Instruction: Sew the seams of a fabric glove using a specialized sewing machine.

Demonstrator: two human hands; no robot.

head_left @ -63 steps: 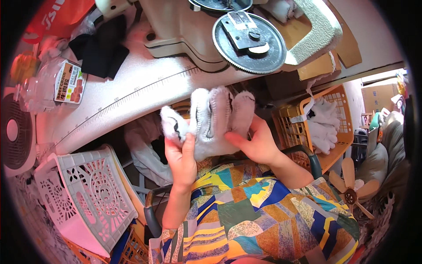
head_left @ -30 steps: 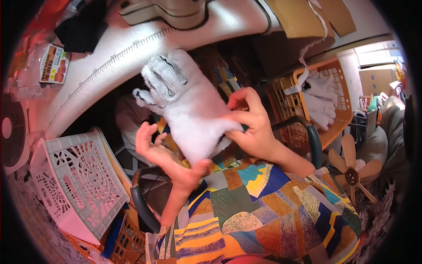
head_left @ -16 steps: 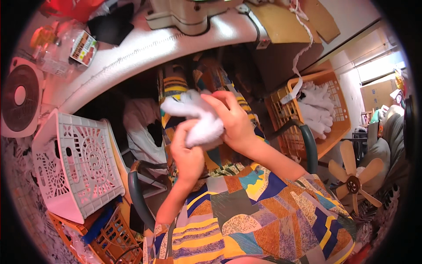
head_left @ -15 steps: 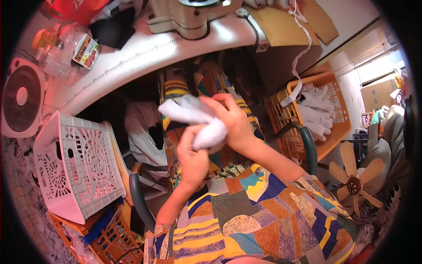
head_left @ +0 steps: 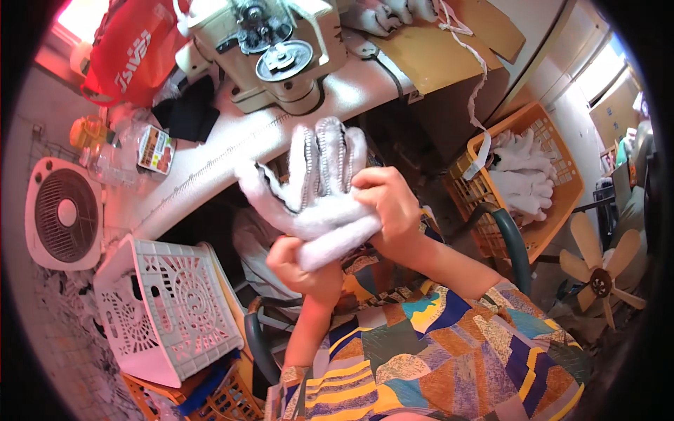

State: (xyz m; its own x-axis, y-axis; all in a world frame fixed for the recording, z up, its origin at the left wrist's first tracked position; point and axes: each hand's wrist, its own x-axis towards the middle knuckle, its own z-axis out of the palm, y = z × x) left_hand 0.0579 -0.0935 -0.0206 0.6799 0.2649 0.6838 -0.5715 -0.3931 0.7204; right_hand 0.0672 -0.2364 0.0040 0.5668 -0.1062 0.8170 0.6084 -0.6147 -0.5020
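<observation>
A fluffy white glove (head_left: 309,186) with dark stitched seams is held up over my lap, its fingers spread toward the sewing machine and its cuff end folded over in a thick roll. My left hand (head_left: 305,269) is closed on the lower left of that roll. On the other side, my right hand (head_left: 390,208) pinches the glove's edge with fingers bent, the wrist turned inward. Parts of my fingertips are hidden behind the fabric. The pale sewing machine (head_left: 277,59), with its round metal plate, stands on the white table (head_left: 232,144) just beyond the glove.
To the right, an orange basket (head_left: 516,231) holds several white gloves (head_left: 523,175). A white crate (head_left: 189,302) stands at left above an orange crate (head_left: 232,400). A box fan (head_left: 64,214), clear jars (head_left: 116,165), a red bag (head_left: 133,52) and cardboard (head_left: 435,59) surround the table; a bladed fan (head_left: 600,281) is at right.
The bunched white bundle has opened out, so the glove's fingers now show. Both hands have shifted slightly right and down in view, and the view takes in more of the sewing machine.
</observation>
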